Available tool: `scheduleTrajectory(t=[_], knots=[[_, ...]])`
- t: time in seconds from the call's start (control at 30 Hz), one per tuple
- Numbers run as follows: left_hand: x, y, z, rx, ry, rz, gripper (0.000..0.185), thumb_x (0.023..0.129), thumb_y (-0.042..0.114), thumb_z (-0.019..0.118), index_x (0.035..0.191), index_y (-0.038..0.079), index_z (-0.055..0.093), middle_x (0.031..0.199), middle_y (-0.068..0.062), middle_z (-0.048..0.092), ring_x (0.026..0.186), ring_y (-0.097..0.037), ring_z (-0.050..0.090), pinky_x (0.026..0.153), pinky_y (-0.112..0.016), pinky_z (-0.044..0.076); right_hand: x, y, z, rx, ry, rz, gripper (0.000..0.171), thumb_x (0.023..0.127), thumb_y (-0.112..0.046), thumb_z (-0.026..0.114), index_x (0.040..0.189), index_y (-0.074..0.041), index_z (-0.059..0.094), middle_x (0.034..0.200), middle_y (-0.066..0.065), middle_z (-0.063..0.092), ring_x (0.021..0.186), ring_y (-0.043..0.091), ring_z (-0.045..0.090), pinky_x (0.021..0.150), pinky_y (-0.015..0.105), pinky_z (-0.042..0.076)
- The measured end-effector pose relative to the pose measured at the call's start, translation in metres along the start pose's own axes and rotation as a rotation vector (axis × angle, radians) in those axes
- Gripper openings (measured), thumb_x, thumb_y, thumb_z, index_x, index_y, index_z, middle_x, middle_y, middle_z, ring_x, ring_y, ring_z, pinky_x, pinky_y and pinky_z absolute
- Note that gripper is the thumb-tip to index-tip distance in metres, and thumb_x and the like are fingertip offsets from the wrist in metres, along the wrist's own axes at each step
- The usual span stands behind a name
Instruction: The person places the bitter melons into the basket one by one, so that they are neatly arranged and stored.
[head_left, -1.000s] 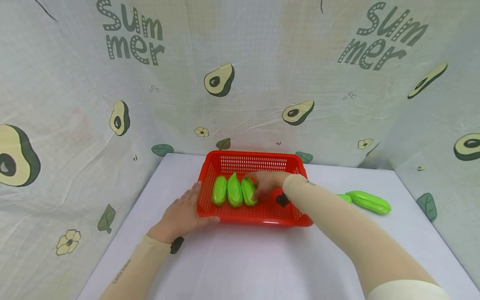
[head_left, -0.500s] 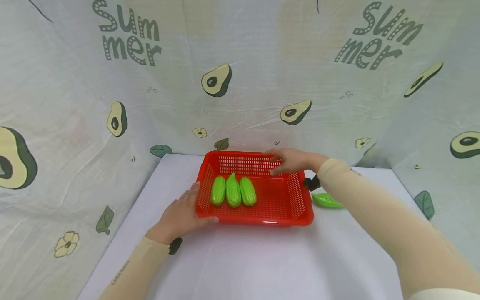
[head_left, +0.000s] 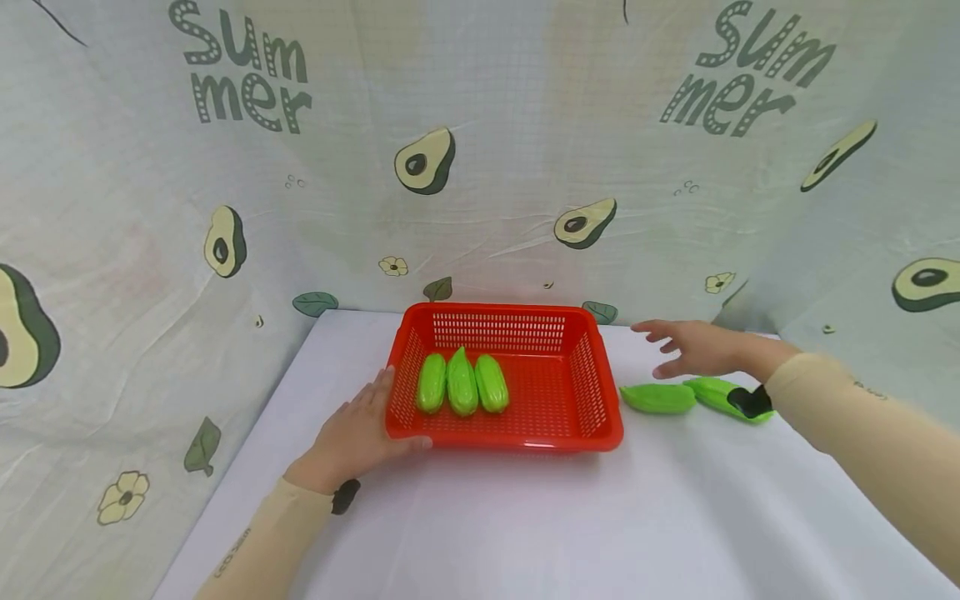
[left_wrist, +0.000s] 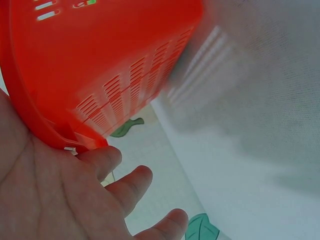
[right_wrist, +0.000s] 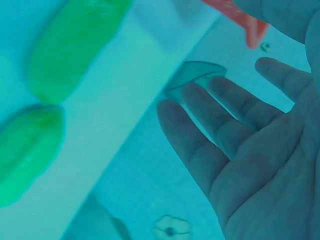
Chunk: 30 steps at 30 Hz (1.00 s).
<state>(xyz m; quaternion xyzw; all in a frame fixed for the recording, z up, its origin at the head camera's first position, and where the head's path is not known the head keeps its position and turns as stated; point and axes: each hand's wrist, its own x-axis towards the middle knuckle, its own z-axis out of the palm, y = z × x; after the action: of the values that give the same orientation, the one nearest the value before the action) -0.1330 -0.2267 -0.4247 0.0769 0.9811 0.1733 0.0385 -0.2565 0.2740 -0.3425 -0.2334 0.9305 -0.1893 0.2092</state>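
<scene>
A red plastic basket (head_left: 502, 440) holds three glossy, bright green toy gourds lying side by side in its left half; the middle gourd (head_left: 462, 383) has a pointed tip. My left hand (head_left: 348, 442) rests against the basket's front left corner, fingers straight along the side and thumb along the front rim. In the left wrist view, the palm touches the basket's rim (left_wrist: 22, 107). Right of the basket, my right hand (head_left: 693, 348) hovers with spread, relaxed fingers and nothing in them. Below it lie two more green gourds, a nearer one (head_left: 660, 398) and a farther one (head_left: 712, 390) partly behind the wrist.
The basket stands on a table with a pale cloth (head_left: 495, 525). A hanging fabric (head_left: 502, 158) printed with avocados, leaves and lettering encloses the back and both sides. Dark wrist-camera mounts sit at both wrists.
My right hand has let go of the rightmost gourd in the basket, lifted out and moved right over the gourds on the table. My left hand stays at the basket corner.
</scene>
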Motion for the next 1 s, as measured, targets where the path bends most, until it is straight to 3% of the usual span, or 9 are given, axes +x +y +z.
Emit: scheduleTrajectory(t=[0.27, 0.4, 0.67, 1.0], knots=[[0.0, 0.001, 0.002, -0.003, 0.009, 0.006, 0.131, 0.07, 0.088, 0.057, 0.159, 0.002, 0.012, 0.161, -0.019, 0.025, 0.142, -0.043, 0.03, 0.108, -0.063, 0.032, -0.015, 0.036, 0.042, -0.021, 0.061, 0.037, 0.083, 0.084, -0.021, 0.082, 0.154, -0.015, 0.038, 0.148, 0.025, 0.043, 0.132, 0.049, 0.039, 0.097, 0.068, 0.041], [0.001, 0.002, 0.002, -0.006, 0.003, 0.0, 0.13, 0.071, 0.085, 0.059, 0.159, 0.003, 0.012, 0.161, -0.019, 0.025, 0.142, -0.043, 0.03, 0.108, -0.064, 0.032, -0.017, 0.048, 0.06, -0.024, 0.087, 0.056, 0.082, 0.082, -0.02, 0.083, 0.153, -0.013, 0.04, 0.149, 0.026, 0.041, 0.134, 0.05, 0.036, 0.1, 0.07, 0.036], [0.001, 0.003, 0.0, 0.0, -0.004, -0.004, 0.13, 0.071, 0.086, 0.059, 0.159, 0.002, 0.012, 0.161, -0.019, 0.025, 0.143, -0.042, 0.029, 0.108, -0.063, 0.032, -0.022, 0.057, 0.08, -0.093, 0.116, 0.084, 0.075, 0.085, -0.019, 0.08, 0.15, -0.013, 0.044, 0.145, 0.026, 0.046, 0.129, 0.05, 0.041, 0.098, 0.068, 0.039], [-0.001, 0.002, 0.0, -0.002, 0.006, 0.0, 0.13, 0.071, 0.087, 0.057, 0.159, 0.003, 0.011, 0.161, -0.019, 0.025, 0.142, -0.043, 0.029, 0.109, -0.063, 0.031, -0.022, 0.058, 0.085, -0.185, 0.14, 0.077, 0.07, 0.085, -0.017, 0.079, 0.148, -0.012, 0.048, 0.14, 0.026, 0.051, 0.126, 0.049, 0.047, 0.097, 0.066, 0.042]])
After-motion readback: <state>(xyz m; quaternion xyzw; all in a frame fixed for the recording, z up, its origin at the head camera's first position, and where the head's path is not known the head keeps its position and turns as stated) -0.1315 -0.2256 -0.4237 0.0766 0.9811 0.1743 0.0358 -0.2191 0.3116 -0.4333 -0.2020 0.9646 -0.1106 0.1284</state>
